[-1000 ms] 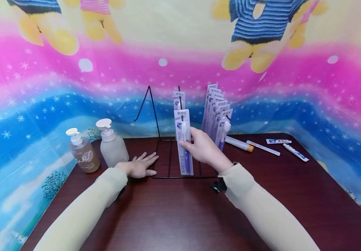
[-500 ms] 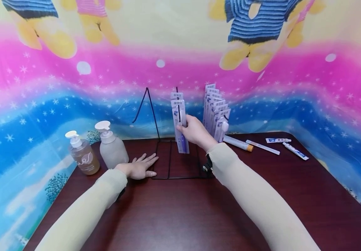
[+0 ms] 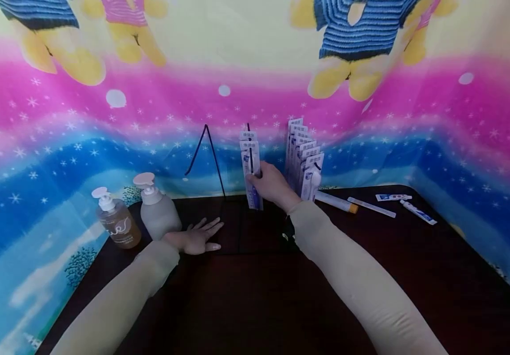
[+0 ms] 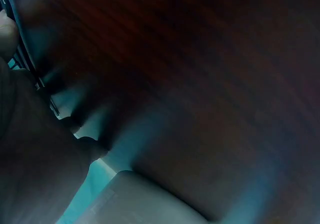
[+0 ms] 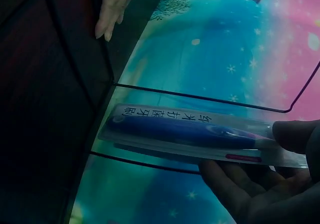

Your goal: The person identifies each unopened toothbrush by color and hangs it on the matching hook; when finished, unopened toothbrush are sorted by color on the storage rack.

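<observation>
My right hand (image 3: 274,184) pinches a packaged toothbrush (image 3: 251,172) by its edge, thumb on one side and fingers on the other. In the right wrist view the toothbrush pack (image 5: 185,131) shows a purple handle under clear plastic. Its top overlaps the middle hook of a black wire rack (image 3: 214,160), in front of another pack (image 3: 249,135) on that hook. My left hand (image 3: 197,237) lies flat with spread fingers over the left side of the rack's base. In the left wrist view, that hand (image 4: 45,169) is dark against the table.
Several packaged toothbrushes (image 3: 304,158) hang on the right hook. Two pump bottles, one amber (image 3: 121,227) and one frosted (image 3: 159,212), stand left. A white tube with an orange cap (image 3: 336,202), a thin strip (image 3: 372,207) and two small toothpaste tubes (image 3: 418,212) lie right.
My right hand has moved the toothbrush pack back and slightly up-left, from in front of the middle hook to close against the pack behind. The left hand stays put. The picture has darkened.
</observation>
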### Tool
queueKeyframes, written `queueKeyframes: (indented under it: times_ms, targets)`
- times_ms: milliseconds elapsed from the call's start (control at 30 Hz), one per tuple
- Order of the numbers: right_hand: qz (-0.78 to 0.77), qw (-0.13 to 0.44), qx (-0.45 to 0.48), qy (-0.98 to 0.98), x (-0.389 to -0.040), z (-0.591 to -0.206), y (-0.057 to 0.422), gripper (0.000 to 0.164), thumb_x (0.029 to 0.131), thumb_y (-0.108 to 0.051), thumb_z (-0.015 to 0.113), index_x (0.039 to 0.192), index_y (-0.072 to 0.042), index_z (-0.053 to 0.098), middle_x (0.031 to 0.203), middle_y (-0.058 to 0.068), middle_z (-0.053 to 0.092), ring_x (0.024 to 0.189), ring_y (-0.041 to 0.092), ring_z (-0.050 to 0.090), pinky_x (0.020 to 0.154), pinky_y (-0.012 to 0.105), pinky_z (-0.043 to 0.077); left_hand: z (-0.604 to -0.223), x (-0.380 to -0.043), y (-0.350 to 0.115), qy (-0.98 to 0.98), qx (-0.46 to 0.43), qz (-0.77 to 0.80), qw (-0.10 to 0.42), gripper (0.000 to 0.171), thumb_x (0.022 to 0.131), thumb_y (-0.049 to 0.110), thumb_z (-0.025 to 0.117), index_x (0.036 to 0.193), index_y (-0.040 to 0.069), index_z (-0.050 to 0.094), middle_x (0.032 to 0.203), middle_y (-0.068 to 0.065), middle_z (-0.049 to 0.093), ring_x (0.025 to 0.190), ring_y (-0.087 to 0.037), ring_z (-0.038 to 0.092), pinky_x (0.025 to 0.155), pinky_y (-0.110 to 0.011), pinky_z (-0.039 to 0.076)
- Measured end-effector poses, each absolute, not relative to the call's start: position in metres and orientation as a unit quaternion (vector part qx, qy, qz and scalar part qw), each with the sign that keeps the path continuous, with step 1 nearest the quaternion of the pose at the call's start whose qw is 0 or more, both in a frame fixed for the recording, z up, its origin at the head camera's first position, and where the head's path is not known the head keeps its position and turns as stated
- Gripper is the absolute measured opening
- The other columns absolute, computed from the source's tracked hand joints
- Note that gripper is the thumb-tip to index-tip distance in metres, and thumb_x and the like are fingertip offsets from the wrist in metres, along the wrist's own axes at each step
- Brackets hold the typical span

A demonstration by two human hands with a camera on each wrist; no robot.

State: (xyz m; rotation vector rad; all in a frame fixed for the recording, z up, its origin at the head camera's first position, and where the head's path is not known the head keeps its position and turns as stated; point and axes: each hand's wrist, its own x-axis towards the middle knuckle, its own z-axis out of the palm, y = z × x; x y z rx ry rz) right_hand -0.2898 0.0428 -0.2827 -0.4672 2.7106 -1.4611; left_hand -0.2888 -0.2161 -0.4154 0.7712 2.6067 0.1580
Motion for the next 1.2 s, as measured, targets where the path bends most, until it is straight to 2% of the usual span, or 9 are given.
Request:
queueKeyframes:
  times_ms: [267, 367, 500, 633, 767, 900, 1067, 1200]
  targets:
    - [-0.458, -0.008, -0.139, 0.878, -0.290, -0.282, 0.041, 0.039, 0.094, -0.029, 0.054, 0.126, -0.008, 0.048, 0.108, 0.006, 0.058, 0.096, 0.020, 0.059, 0.077, 0.036, 0.049, -0.415, -0.288, -0.216, 0.941, 0.267, 0.042, 0.203, 0.073, 0.094, 0.054, 0.036, 0.149, 0.019, 0.004, 0.154, -0.003, -0.005, 0.136, -0.038, -0.006, 0.100, -0.064, 0.006]
    - [-0.450, -0.012, -0.133, 0.883, -0.288, -0.282, 0.044, 0.042, 0.092, -0.033, 0.056, 0.126, -0.010, 0.046, 0.105, 0.005, 0.057, 0.091, 0.019, 0.058, 0.073, 0.035, 0.048, -0.415, -0.289, -0.215, 0.942, 0.266, 0.042, 0.199, 0.073, 0.093, 0.054, 0.036, 0.149, 0.019, 0.005, 0.154, -0.002, -0.003, 0.136, -0.038, -0.005, 0.100, -0.065, 0.007]
    - [-0.444, -0.015, -0.123, 0.887, -0.282, -0.283, 0.048, 0.057, 0.090, -0.038, 0.056, 0.136, -0.012, 0.035, 0.113, 0.007, 0.054, 0.094, 0.021, 0.057, 0.075, 0.037, 0.047, -0.417, -0.291, -0.216, 0.943, 0.265, 0.042, 0.196, 0.073, 0.093, 0.055, 0.036, 0.149, 0.020, 0.005, 0.154, -0.001, -0.003, 0.137, -0.038, -0.005, 0.100, -0.064, 0.007]
    - [-0.430, -0.030, -0.121, 0.894, -0.270, -0.287, 0.052, 0.068, 0.090, -0.041, 0.056, 0.143, -0.013, 0.025, 0.127, 0.010, 0.049, 0.107, 0.025, 0.053, 0.084, 0.041, 0.045, -0.418, -0.292, -0.218, 0.944, 0.259, 0.043, 0.201, 0.074, 0.092, 0.056, 0.036, 0.149, 0.023, 0.004, 0.154, 0.001, -0.005, 0.137, -0.036, -0.007, 0.101, -0.063, 0.006]
    - [-0.391, -0.052, -0.133, 0.909, -0.251, -0.291, 0.054, 0.074, 0.090, -0.041, 0.055, 0.147, -0.012, 0.018, 0.139, 0.014, 0.037, 0.122, 0.030, 0.042, 0.095, 0.046, 0.037, -0.418, -0.294, -0.219, 0.945, 0.257, 0.044, 0.199, 0.074, 0.092, 0.056, 0.036, 0.149, 0.023, 0.004, 0.154, 0.001, -0.005, 0.137, -0.036, -0.007, 0.101, -0.063, 0.006]
    - [-0.341, -0.057, -0.157, 0.925, -0.224, -0.293, 0.056, 0.077, 0.090, -0.045, 0.053, 0.149, -0.015, 0.014, 0.147, 0.013, 0.025, 0.128, 0.030, 0.034, 0.100, 0.047, 0.031, -0.418, -0.293, -0.222, 0.945, 0.258, 0.043, 0.196, 0.074, 0.092, 0.057, 0.037, 0.149, 0.023, 0.004, 0.154, 0.002, -0.004, 0.137, -0.036, -0.006, 0.101, -0.063, 0.007]
    - [-0.282, -0.051, -0.210, 0.935, -0.183, -0.295, 0.070, 0.073, 0.089, -0.050, 0.052, 0.148, -0.021, 0.021, 0.144, 0.008, 0.030, 0.127, 0.025, 0.037, 0.098, 0.045, 0.035, -0.418, -0.289, -0.227, 0.946, 0.253, 0.059, 0.193, 0.074, 0.092, 0.056, 0.037, 0.149, 0.023, 0.005, 0.154, 0.001, -0.004, 0.137, -0.036, -0.005, 0.101, -0.063, 0.006]
    - [-0.245, -0.047, -0.240, 0.938, -0.152, -0.298, 0.099, 0.069, 0.087, -0.054, 0.052, 0.145, -0.025, 0.029, 0.141, 0.004, 0.036, 0.126, 0.022, 0.038, 0.098, 0.044, 0.035, -0.417, -0.284, -0.228, 0.949, 0.247, 0.075, 0.182, 0.074, 0.092, 0.055, 0.039, 0.149, 0.024, 0.004, 0.154, 0.002, -0.005, 0.138, -0.034, -0.003, 0.103, -0.060, 0.007]
